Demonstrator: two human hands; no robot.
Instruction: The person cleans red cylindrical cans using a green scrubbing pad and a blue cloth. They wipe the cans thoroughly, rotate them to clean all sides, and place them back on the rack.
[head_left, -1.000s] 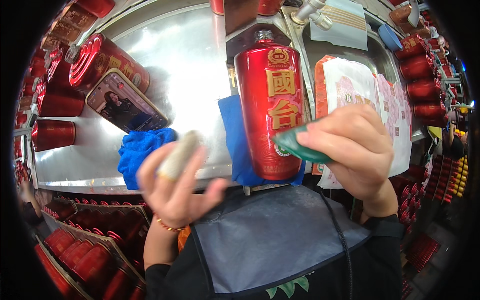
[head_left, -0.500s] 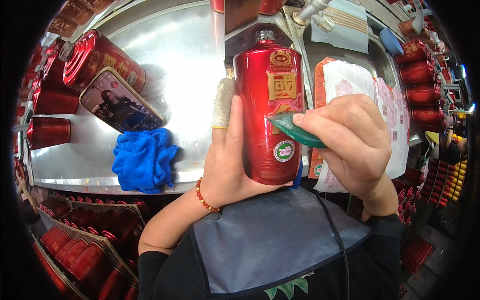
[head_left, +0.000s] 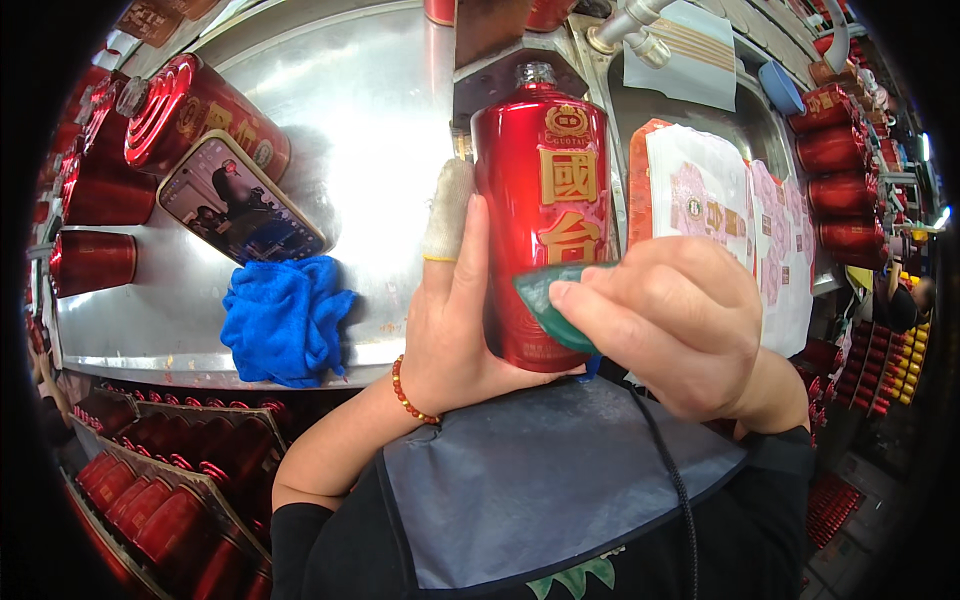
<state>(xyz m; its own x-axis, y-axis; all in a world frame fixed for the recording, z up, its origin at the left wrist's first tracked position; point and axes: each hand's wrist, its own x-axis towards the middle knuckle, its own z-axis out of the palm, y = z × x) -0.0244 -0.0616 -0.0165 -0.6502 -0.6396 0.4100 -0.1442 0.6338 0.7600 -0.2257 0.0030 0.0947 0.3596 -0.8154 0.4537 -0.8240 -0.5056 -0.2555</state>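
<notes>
The bare left hand (head_left: 455, 330), a beige cloth sleeve (head_left: 448, 212) on one finger, holds the left side and base of a glossy red bottle (head_left: 515, 185), its neck toward twelve o'clock. The bare right hand (head_left: 675, 325) pinches a flat dark green plate (head_left: 548, 308) over its lower front. From the bottle, a crumpled blue cloth (head_left: 283, 322) lies at eight o'clock, a lit rectangular phone (head_left: 242, 200) at nine, white-and-pink printed papers (head_left: 700, 160) at three.

We see smartphone (head_left: 240, 200) tilted just behind crumpled blue cloth (head_left: 285, 322); faucet (head_left: 632, 32), blue bowl (head_left: 780, 89) at sink (head_left: 650, 107).
</notes>
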